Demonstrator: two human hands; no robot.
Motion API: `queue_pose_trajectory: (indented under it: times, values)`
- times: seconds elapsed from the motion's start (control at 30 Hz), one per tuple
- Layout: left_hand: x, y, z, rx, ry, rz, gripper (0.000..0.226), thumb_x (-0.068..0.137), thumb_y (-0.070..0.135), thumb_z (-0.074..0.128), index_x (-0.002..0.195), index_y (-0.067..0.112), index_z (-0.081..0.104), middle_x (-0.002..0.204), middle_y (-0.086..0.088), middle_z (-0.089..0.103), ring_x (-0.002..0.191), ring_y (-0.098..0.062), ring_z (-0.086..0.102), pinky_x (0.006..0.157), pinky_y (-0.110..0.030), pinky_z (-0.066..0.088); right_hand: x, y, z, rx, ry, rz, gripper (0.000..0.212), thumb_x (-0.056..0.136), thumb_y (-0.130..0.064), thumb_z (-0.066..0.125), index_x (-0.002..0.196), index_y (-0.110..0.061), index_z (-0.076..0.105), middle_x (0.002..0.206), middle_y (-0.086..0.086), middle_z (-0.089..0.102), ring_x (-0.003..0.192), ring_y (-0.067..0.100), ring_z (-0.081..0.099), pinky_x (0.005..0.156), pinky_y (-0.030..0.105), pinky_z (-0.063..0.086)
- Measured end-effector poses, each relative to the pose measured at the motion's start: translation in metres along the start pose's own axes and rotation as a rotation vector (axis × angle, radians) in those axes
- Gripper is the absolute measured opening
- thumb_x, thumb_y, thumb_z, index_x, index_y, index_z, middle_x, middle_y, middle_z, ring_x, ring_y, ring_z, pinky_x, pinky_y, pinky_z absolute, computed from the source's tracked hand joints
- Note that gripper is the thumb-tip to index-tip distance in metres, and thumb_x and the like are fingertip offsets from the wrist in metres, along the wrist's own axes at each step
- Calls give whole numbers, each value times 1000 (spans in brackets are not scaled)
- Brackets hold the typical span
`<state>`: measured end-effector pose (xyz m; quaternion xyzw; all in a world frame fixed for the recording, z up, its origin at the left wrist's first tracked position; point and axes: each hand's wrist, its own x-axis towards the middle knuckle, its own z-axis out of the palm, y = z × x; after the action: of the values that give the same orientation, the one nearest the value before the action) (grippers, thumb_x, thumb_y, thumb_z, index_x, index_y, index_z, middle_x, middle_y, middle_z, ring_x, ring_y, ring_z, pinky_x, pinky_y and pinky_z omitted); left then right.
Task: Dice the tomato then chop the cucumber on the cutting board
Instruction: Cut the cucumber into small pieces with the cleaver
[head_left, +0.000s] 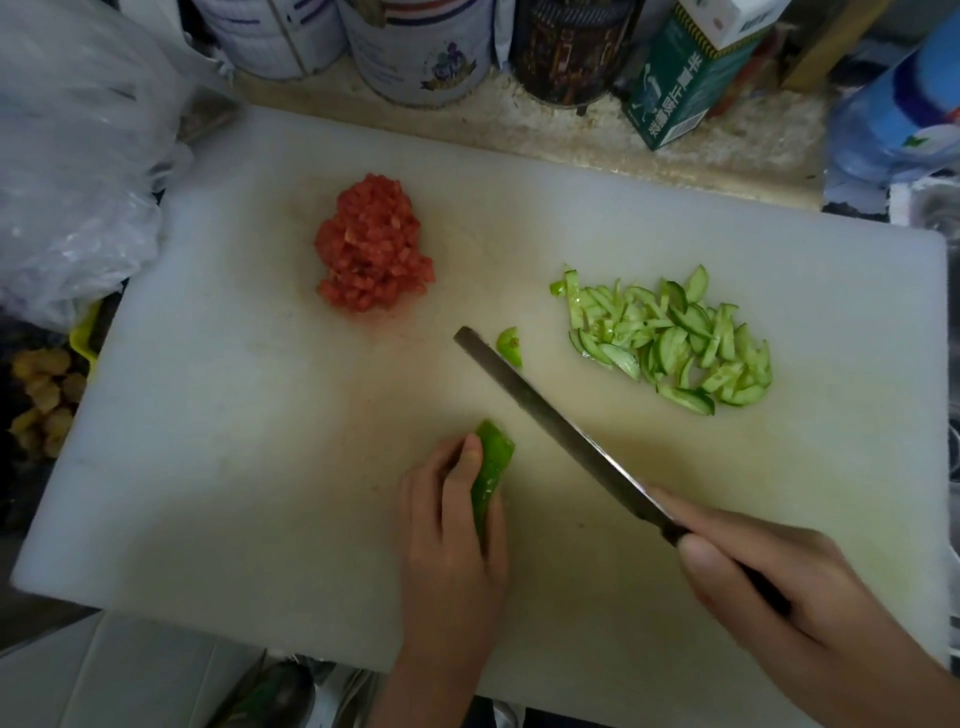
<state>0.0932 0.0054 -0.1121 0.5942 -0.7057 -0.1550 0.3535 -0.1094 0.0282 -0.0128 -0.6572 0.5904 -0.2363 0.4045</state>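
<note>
Cucumber half (493, 462) lay near the front edge of the cutting board (234, 441), left hand (449, 545) curled round it. Right hand (810, 582) gripped the knife (571, 436), blade slanting just beside. Diced tomato (371, 249) and cucumber slices (675, 343) sat farther back, open board between.

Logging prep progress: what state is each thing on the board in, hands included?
tomato: diced, in one pile.
cucumber slices: cut, heaped together.
cucumber piece: unsliced, held by left hand.
cucumber end: cut off, lying alone.
knife: gripped by right hand, beside the cucumber piece.

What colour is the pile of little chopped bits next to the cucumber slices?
Red, the diced tomato, best seen in the head view.
</note>
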Motion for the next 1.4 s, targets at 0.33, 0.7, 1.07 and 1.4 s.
queue_pose_trajectory:
  times: [0.33, 0.7, 1.07, 1.4]
  values:
    - [-1, -2, 0, -82, 13, -56, 27, 92, 13, 53, 118, 6, 51, 115, -12, 58, 108, -17, 52, 100, -16, 39, -20, -6, 2, -95, -52, 3, 39, 98, -40, 40, 137, -40, 47, 75, -12, 53, 59, 3, 55, 53, 15, 45]
    - [-5, -1, 1, -106, 24, -54, 22, 90, 8, 55, 111, 6, 51, 108, -18, 57, 107, -11, 47, 97, -14, 40, 1, 8, 23, -80, -124, 59, 40, 99, -43, 36, 138, -37, 47, 75, -22, 51, 64, -3, 51, 59, 18, 43]
    - [-5, -2, -1, -142, 23, -89, 27, 92, 14, 53, 118, 8, 49, 119, -7, 49, 111, -13, 48, 99, -18, 41, -19, -15, -5, -79, -101, 65, 37, 95, -45, 41, 131, -48, 50, 81, -9, 65, 65, 4, 62, 56, 20, 50]
    - [-8, -2, 2, -148, 23, -60, 24, 90, 9, 54, 113, 7, 51, 110, -10, 50, 105, -14, 49, 97, -15, 39, -18, -3, 7, -148, -120, 36, 39, 100, -43, 37, 138, -41, 45, 78, -18, 54, 64, -2, 55, 56, 19, 47]
